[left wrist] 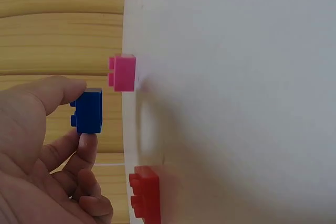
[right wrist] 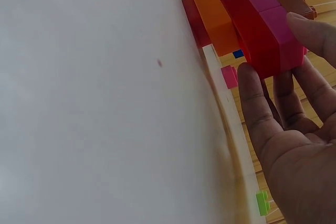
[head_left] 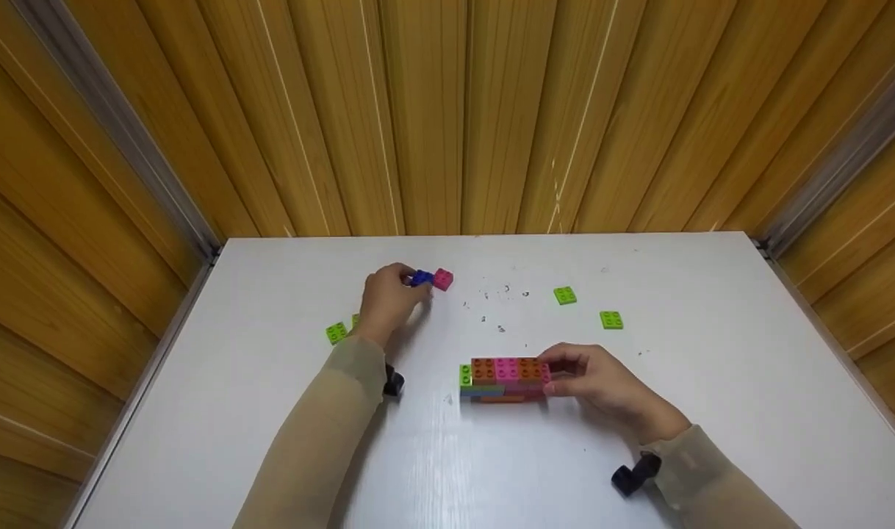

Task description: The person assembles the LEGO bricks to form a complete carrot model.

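Observation:
Near the back of the table my left hand [head_left: 392, 297] pinches a blue brick [left wrist: 89, 110] between thumb and fingers. A pink brick [head_left: 443, 279] stands just to the right of it in the head view. My right hand [head_left: 598, 378] grips the right end of a built block of many-coloured bricks [head_left: 505, 371], thumb on the near side. Its top shows brown, pink and green studded bricks. From the right wrist view, a red brick [right wrist: 252, 35] and an orange brick [right wrist: 212, 17] show on its lower side. That view cannot tell me exactly how high the block is held.
Green bricks lie apart on the white table [head_left: 433, 470]: one at the left [head_left: 336, 333], partly beside another behind my left wrist, and two at the right [head_left: 565, 295]. A red brick [left wrist: 147, 195] shows in the left wrist view. Wood-patterned walls [head_left: 433, 117] enclose the table.

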{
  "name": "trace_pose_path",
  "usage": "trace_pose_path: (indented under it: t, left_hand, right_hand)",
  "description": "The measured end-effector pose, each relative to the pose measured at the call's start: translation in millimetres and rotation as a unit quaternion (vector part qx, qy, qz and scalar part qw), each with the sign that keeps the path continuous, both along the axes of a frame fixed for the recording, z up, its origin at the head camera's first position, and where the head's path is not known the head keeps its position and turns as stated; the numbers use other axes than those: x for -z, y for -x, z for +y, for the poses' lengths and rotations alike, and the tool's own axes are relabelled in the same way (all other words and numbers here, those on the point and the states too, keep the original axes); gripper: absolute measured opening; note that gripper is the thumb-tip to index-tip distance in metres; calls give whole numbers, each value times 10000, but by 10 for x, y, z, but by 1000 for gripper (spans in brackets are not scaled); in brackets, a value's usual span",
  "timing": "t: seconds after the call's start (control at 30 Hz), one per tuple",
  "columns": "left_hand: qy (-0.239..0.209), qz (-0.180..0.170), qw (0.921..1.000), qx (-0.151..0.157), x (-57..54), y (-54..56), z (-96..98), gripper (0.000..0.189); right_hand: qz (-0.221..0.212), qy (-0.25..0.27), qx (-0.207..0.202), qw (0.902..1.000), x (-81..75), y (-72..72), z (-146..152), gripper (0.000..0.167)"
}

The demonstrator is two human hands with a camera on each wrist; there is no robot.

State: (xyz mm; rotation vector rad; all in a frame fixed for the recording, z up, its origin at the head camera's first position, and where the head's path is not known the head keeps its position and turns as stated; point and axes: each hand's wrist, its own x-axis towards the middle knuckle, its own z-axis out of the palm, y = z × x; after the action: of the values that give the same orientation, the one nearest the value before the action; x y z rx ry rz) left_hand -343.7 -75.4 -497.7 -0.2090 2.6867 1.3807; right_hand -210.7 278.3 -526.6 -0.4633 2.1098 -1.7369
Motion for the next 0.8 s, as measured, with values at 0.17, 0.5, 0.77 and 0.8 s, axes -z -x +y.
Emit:
trace_pose_path:
  t: [0.17, 0.5, 0.77, 0.8]
  left_hand:
    - [-93, 217, 9994, 258, -65, -234, 142, 41]
    - [-488, 547, 9919, 1038, -290, -641, 297, 38]
    - [-659, 673, 9864, 1347, -342, -842, 255, 30]
    - [-691, 665, 9859, 1372, -343, -860, 251, 30]
  right_hand:
    - [48, -134, 73, 9999, 0, -2, -5, 44]
    - [138, -273, 185, 9994, 1, -4, -7, 44]
    - [54, 60, 194, 9998, 5, -5, -15, 44]
    - [57, 45, 210, 9998, 7, -4, -15, 43]
